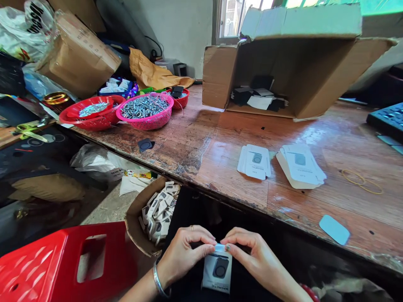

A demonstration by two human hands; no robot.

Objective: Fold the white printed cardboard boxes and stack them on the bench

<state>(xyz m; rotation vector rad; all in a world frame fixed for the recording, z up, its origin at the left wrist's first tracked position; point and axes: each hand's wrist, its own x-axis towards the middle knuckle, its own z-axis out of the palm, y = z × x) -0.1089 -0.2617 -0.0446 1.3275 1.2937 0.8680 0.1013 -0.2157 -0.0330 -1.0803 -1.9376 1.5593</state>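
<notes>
A small white box printed with a dark device and the word MAGNETIC is held over my lap, below the table edge. My left hand pinches the left side of its top flap between thumb and fingers. On the flap's right side, my right hand has the same kind of pinch. Flat white cartons of the same print lie on the table in a thin stack and a thicker stack. To my left, a cardboard carton on the floor holds several similar white boxes.
A large open cardboard box lies at the table's back. Pink basket and red basket hold small metal parts. A pale blue card and rubber bands lie right. A red stool stands lower left.
</notes>
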